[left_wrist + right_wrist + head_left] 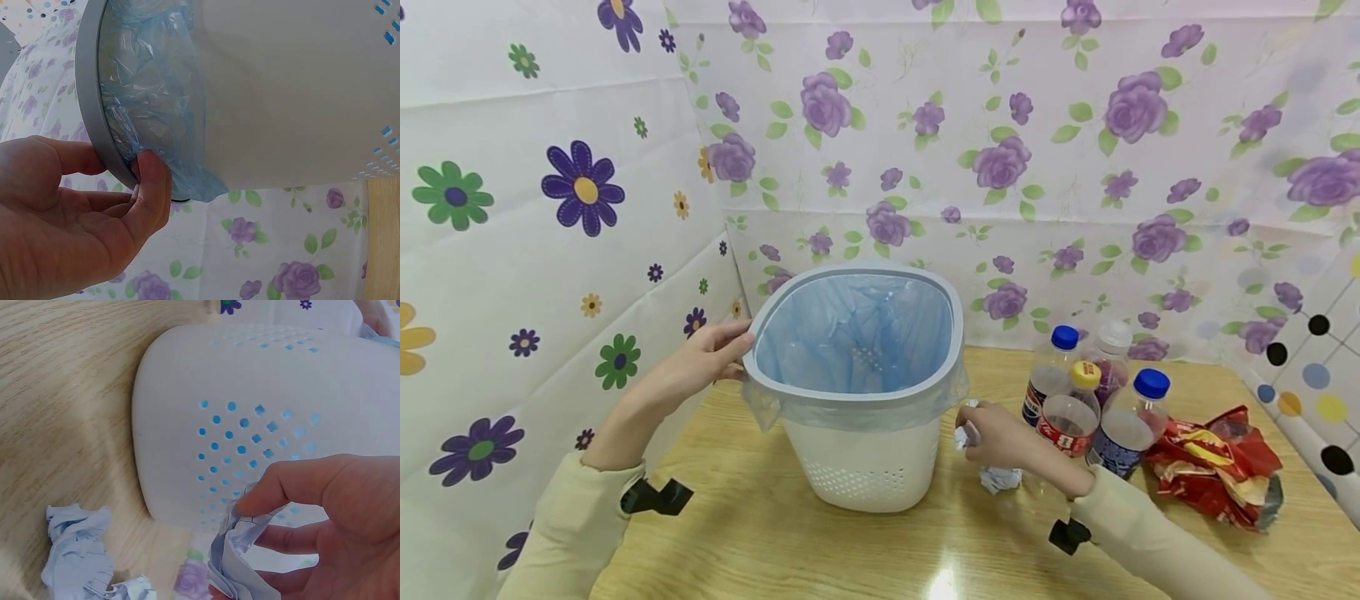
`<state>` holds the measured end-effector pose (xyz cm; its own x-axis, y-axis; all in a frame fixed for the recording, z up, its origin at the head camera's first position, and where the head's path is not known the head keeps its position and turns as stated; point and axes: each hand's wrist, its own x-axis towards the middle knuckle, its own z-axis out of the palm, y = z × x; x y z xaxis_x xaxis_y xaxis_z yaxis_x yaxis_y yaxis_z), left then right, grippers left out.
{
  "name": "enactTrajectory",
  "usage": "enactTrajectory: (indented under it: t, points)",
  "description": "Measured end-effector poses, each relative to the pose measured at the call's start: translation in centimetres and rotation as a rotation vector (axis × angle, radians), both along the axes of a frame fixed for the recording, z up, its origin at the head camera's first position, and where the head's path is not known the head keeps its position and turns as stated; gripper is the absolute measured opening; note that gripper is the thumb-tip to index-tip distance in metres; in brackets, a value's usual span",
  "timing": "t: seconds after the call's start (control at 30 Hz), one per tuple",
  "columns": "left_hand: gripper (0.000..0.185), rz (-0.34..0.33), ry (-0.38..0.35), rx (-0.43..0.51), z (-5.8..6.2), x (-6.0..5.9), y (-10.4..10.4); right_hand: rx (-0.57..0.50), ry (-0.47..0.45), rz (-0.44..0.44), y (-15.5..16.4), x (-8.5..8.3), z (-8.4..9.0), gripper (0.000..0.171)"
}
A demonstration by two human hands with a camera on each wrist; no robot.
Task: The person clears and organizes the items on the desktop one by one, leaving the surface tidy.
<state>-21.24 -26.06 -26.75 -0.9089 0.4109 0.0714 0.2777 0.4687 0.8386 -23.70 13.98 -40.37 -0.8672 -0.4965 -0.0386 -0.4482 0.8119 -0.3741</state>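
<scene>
A white perforated waste bin (865, 458) with a grey rim (760, 325) and a blue bag liner (850, 333) stands on the wooden table (760, 533). My left hand (711, 354) holds the bin's rim on its left side; in the left wrist view the thumb and fingers (150, 187) pinch the grey rim (94, 112). My right hand (996, 433), just right of the bin, grips a crumpled white paper ball (964, 433), seen close in the right wrist view as paper ball (240, 559) against the bin wall (262, 406). A second crumpled paper (1000, 479) lies on the table.
Several plastic bottles (1105, 400) with blue, yellow and white caps stand right of the bin. A crumpled red snack bag (1217, 462) lies at the far right. Flowered sheets wall in the table on the left, back and right.
</scene>
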Motion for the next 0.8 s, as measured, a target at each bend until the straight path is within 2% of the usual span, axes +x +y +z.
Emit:
enactTrajectory:
  t: [0.27, 0.63, 0.8]
  points:
    - [0.049, 0.0, -0.003, -0.002, 0.0, 0.0, -0.1, -0.045, -0.006, -0.018, 0.5, 0.0, 0.6, 0.027]
    - [0.049, -0.004, 0.006, -0.006, 0.0, 0.0, 0.0, -0.123, 0.039, -0.053, 1.0, 0.3, 1.1, 0.033]
    - [0.049, 0.0, 0.005, -0.016, 0.0, 0.0, 0.0, -0.157, 0.024, -0.057, 1.2, 0.5, 1.2, 0.033]
